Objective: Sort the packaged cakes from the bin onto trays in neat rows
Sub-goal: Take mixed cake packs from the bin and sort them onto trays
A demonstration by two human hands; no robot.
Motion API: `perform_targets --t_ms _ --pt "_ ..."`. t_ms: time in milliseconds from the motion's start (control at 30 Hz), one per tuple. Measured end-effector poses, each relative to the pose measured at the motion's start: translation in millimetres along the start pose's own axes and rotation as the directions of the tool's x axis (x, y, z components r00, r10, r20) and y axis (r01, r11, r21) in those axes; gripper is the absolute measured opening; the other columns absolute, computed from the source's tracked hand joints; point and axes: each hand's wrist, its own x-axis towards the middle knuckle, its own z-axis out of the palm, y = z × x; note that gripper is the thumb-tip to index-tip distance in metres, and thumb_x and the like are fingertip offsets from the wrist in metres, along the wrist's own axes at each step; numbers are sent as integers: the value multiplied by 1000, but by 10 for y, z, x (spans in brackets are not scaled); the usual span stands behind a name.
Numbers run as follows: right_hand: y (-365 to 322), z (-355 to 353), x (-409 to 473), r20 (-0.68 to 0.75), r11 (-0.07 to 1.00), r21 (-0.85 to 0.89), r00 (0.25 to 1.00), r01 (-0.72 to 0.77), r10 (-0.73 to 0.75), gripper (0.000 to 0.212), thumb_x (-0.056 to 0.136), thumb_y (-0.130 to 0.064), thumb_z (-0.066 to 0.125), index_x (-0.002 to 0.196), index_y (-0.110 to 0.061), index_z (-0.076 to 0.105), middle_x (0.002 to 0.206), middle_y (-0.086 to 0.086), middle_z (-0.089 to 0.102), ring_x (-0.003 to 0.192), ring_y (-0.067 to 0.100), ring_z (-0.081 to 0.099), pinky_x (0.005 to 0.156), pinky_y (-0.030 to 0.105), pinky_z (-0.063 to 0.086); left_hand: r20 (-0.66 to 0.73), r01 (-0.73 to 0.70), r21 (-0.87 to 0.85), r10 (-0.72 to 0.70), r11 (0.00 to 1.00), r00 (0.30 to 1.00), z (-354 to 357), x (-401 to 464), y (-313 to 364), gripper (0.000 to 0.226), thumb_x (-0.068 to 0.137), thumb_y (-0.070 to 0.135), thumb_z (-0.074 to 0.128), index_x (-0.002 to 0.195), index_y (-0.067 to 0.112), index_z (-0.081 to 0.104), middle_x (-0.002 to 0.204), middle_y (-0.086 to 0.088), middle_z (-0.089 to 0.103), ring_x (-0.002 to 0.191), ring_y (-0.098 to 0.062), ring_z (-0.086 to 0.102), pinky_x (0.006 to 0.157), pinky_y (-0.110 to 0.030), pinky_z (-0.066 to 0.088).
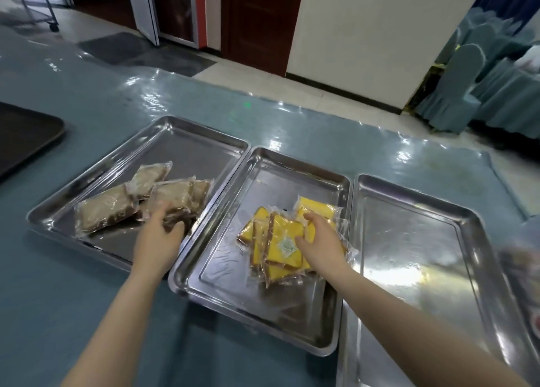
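Brown plastic-wrapped cakes (140, 201) heaped loosely under left hand (159, 229) on left steel tray (96, 164), yellow wrapped cakes (282, 240) piled under right hand (320, 240) on middle steel tray (233, 293), right steel tray (409, 240) bare; fingers resting on packets, grip unclear; sorted by kind, no rows yet.

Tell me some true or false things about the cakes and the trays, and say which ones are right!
1. The yellow cakes lie on the middle tray. True.
2. The brown cakes lie on the right tray. False: they lie on the left tray; the right tray holds no cakes.
3. The right hand is on the yellow cakes. True.
4. The yellow cakes sit in a neat row. False: they overlap in a loose pile.
5. The left hand is on the table, away from any cake. False: it is on the brown cakes.
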Motion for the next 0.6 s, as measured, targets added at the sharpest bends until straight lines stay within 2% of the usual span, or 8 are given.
perform_targets --t_ms 33,67,133,200,300,433,500,600 --pt "7 -39 -42 0 1000 18 1000 3 -3 52 88 -22 62 137 -22 44 141 -7 46 123 10 46 91 19 34 30 -23 -7 23 1000 999 46 -77 54 53 89 15 55 139 26 41 121 7 59 89 -19 62 76 -30 48" --pt "26 -90 -79 -3 999 39 1000 -2 2 48 88 -22 61 134 -24 47 139 -9 48 123 10 47 91 19 34 71 -50 -14 51 999 996 105 -150 112 52 89 16 55 139 26 42 118 10 59 93 -13 60 79 -27 47" --pt "81 -234 -156 -8 995 95 1000 -8 9 42 88 -21 61 129 -25 52 135 -11 52 124 9 47 95 19 33 174 -88 -47 95 995 980 231 -280 235 51 90 17 55 138 27 42 131 12 52 116 -10 51 96 -32 41" --pt "146 -429 -248 -2 989 146 1000 -6 6 39 88 -19 61 126 -25 56 126 -15 56 121 6 49 95 19 34 266 -113 -99 136 989 954 352 -408 366 49 90 14 55 136 27 43 135 13 50 123 -8 46 102 -33 37" --pt "251 -798 -394 -10 970 241 1000 2 0 29 88 -16 64 114 -28 62 110 -18 62 108 1 58 94 21 43 336 -148 -177 201 973 920 528 -585 629 42 90 14 57 130 26 48 125 9 58 117 -9 53 100 -33 41" --pt "450 -1351 -684 -37 943 330 999 43 -32 25 87 -13 67 95 -36 62 94 -15 69 89 -5 63 81 14 47 406 -193 -248 283 949 869 778 -904 1039 41 89 11 57 115 42 51 116 10 62 109 -8 58 90 -33 49" --pt "588 -1629 -876 -34 934 353 998 58 -50 24 88 -10 65 97 -32 63 93 -11 71 89 -2 65 79 13 47 448 -234 -270 337 934 828 910 -1107 1245 44 89 11 56 110 49 48 113 16 62 108 -4 58 91 -35 48" --pt "809 -2089 -1191 -68 936 340 995 90 -72 23 87 -8 66 100 -27 65 95 -7 73 93 7 66 85 21 49 488 -276 -289 389 917 781 1128 -1440 1556 44 90 13 57 115 48 46 114 18 61 108 2 56 97 -34 45"
